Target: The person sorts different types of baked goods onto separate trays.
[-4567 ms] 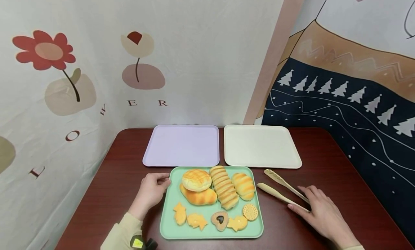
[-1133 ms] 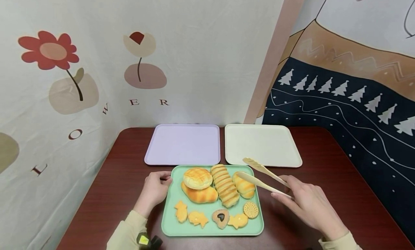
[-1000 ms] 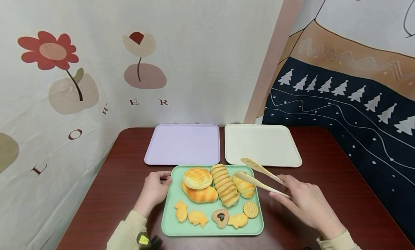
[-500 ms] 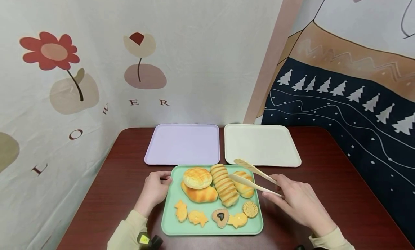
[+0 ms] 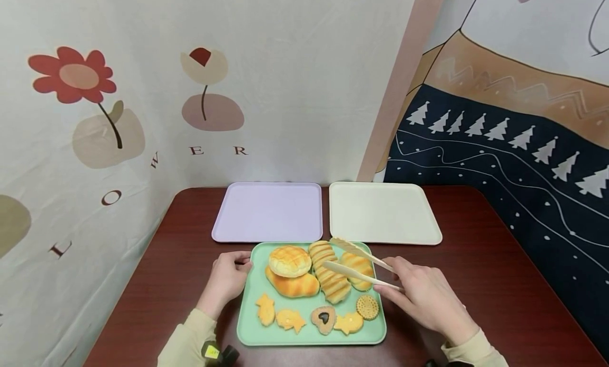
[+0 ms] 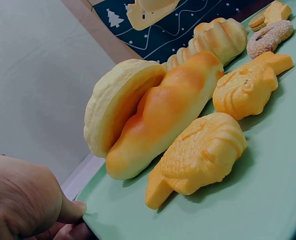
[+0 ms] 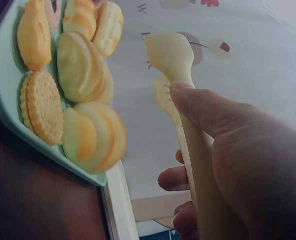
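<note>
My right hand (image 5: pixel 423 298) grips cream tongs (image 5: pixel 354 272), thumb on one arm and fingers along the other. The tongs' two ends are spread apart over the long ridged bread (image 5: pixel 328 274) and the round striped bread (image 5: pixel 363 282), with nothing between them. My left hand (image 5: pixel 227 280) pinches the left rim of the green tray (image 5: pixel 311 339), its thumb on the corner in the left wrist view. On that tray a round bun (image 5: pixel 289 261) leans on an oblong bread (image 5: pixel 292 287). In front lie fish-shaped cookies (image 6: pixel 203 155), a heart cookie (image 5: pixel 323 320) and a round biscuit (image 7: pixel 42 107).
Behind the green tray, a lilac tray (image 5: pixel 268 213) lies on the left and a white tray (image 5: pixel 385 213) on the right, both bare. They rest on a dark red-brown table (image 5: pixel 495 272). A printed cloth (image 5: pixel 295 92) hangs behind the table's back edge.
My right hand lifted the tongs off the table and carried them left, from the white tray's front edge to over the breads. My left hand has stayed at the tray rim.
</note>
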`<action>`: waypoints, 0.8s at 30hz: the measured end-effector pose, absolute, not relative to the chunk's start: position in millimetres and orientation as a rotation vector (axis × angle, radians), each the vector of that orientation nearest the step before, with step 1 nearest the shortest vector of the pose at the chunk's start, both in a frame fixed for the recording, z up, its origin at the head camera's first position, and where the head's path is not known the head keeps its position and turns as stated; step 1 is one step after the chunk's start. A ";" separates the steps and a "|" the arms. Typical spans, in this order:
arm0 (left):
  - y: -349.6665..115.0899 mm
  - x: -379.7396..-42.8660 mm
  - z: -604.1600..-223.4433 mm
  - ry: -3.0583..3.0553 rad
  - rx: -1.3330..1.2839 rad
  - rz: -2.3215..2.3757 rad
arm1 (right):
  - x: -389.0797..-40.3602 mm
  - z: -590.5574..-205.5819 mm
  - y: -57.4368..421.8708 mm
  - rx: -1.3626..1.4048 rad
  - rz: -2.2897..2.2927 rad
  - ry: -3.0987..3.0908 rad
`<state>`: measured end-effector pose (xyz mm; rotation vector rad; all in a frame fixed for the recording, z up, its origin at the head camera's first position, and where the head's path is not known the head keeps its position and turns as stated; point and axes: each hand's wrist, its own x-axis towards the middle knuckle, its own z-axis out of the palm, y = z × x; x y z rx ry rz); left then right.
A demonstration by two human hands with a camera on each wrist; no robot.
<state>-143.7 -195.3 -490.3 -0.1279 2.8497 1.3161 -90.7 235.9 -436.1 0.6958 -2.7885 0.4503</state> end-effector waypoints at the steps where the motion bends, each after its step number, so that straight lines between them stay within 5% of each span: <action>1: -195.2 -143.7 -490.2 2.849 -0.128 1.317 | -91.2 -436.6 234.1 0.701 0.451 -2.788; 24: -194.8 -142.3 -489.7 2.855 -0.158 1.307 | -103.3 -453.4 202.3 0.879 0.358 -2.754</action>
